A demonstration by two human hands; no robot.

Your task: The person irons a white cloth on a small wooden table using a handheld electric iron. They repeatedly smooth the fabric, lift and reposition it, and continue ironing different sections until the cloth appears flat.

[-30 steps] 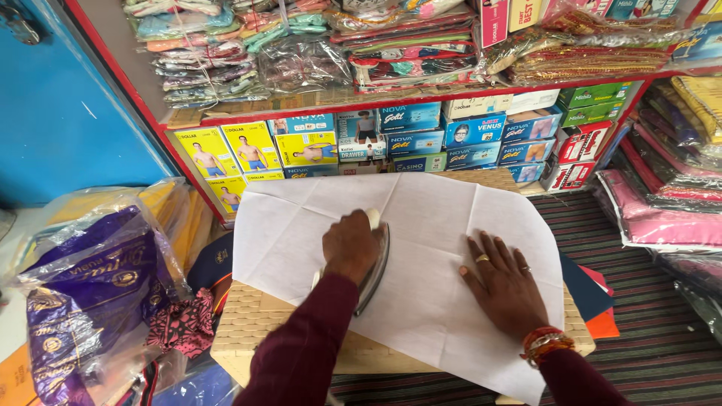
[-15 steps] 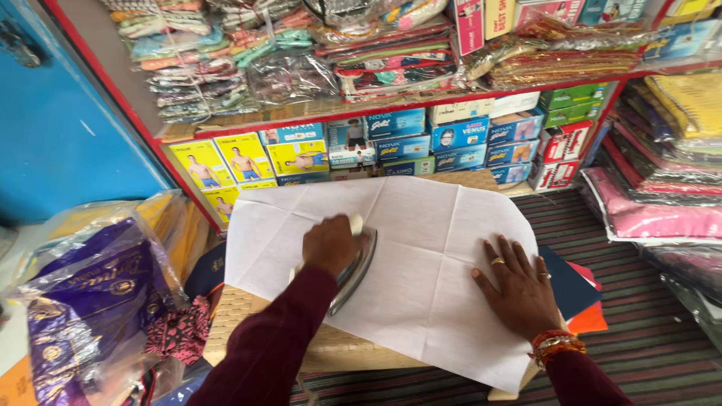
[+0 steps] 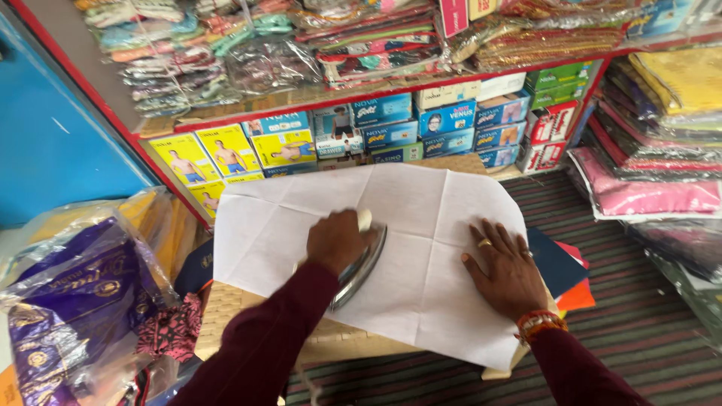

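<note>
Head view: the left hand [image 3: 336, 239] grips an iron [image 3: 359, 265] pressed on the white cloth [image 3: 421, 225]; the right hand [image 3: 505, 265], fingers spread, flattens it. Shelves [image 3: 316, 98] hold boxed and bagged garments [image 3: 391, 120].

The left hand [image 3: 336, 240] hides the iron's [image 3: 359, 269] handle. The white cloth [image 3: 391, 248] covers most of the woven table [image 3: 226, 316]. At 8 o'clock, the purple bag [image 3: 68, 301] is cut off.
</note>
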